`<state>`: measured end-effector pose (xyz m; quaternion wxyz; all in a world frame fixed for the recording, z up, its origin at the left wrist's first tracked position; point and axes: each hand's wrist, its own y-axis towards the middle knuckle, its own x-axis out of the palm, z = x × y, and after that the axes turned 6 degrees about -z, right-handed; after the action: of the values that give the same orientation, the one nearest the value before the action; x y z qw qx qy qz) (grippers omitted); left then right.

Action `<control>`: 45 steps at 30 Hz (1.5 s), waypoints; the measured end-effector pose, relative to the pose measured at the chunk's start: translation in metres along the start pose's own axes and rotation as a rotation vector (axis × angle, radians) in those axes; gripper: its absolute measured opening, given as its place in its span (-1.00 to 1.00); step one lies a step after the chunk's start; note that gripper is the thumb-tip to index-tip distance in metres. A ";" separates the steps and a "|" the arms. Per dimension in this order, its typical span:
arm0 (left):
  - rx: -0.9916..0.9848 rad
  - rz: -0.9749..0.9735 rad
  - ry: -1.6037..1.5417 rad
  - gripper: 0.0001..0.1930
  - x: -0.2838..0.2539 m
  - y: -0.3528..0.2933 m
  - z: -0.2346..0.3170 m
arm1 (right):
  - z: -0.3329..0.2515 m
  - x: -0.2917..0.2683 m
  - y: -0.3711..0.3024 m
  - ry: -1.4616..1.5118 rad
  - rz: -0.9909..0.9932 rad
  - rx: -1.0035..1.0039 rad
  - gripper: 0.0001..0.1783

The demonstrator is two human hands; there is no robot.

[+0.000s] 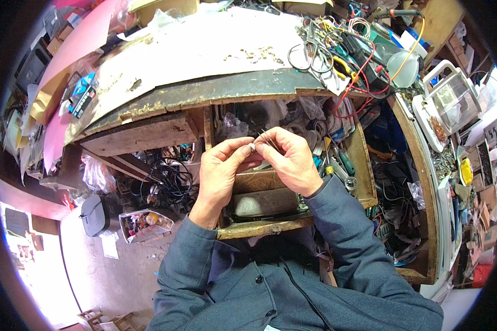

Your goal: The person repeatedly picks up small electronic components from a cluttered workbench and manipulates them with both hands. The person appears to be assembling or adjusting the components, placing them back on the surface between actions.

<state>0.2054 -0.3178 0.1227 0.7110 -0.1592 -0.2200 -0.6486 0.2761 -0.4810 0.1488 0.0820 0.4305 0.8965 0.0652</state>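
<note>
Over the open wooden drawer [364, 165], your two hands meet, fingertips close together. Left hand [226, 165]: narrow pinch, thumb and forefinger holding one small white piece [252, 147]. Right hand [287, 160]: narrow pinch too, on thin strands [266, 137], at least two, can't tell exact count. White piece sits between your hands, above the drawer. Just inside the drawer's front edge: one grey slab [265, 204]. Near its right wall: one teal-handled tool [346, 163] and one metal ring end [350, 182]. Bench [226, 88], right end: one pair of scissors [313, 49], one pair of yellow-handled pliers [345, 70]. Bench, left end: one blue-and-black package [82, 95]
</note>
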 end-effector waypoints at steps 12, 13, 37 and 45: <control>0.191 0.085 0.176 -0.85 0.002 -0.001 -0.004 | -0.010 -0.003 -0.001 -0.190 0.020 -0.070 -0.82; 0.203 0.101 0.198 -0.85 0.002 -0.002 -0.004 | -0.010 -0.004 -0.001 -0.212 0.008 -0.071 -0.82; 0.397 0.274 0.719 -0.85 0.011 -0.002 -0.005 | -0.009 -0.002 -0.001 -0.486 0.008 -0.172 -0.80; 0.394 0.284 0.692 -0.86 0.012 -0.003 -0.006 | -0.017 0.000 -0.002 -0.466 0.003 -0.137 -0.87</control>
<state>0.2040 -0.3313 0.1237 0.8420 0.1783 -0.0642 -0.5051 0.2709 -0.4835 0.1653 0.3156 0.4286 0.8462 0.0251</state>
